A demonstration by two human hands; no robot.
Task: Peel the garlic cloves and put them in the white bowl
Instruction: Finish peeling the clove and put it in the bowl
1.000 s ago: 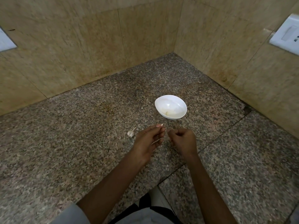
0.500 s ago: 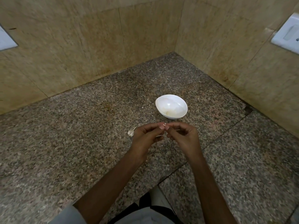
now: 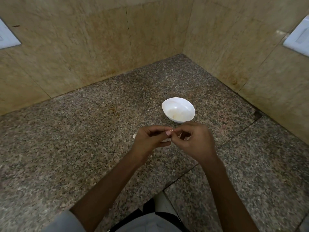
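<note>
The white bowl (image 3: 178,109) stands on the granite counter (image 3: 83,148), just beyond my hands. My left hand (image 3: 150,139) pinches a small garlic clove (image 3: 171,130) between thumb and forefinger. My right hand (image 3: 192,141) meets it fingertip to fingertip and pinches the same clove from the right. Only a pale tip of the clove shows between the fingers. A second garlic piece (image 3: 134,135) lies on the counter, mostly hidden behind my left hand.
The counter sits in a corner of beige tiled walls (image 3: 150,39). White switch plates (image 3: 297,39) hang on the right wall and on the left wall. A seam (image 3: 184,174) runs across the counter under my right forearm.
My right hand has come left and up from a loose fist to meet my left hand at the clove. Both hands have risen slightly toward the bowl.
</note>
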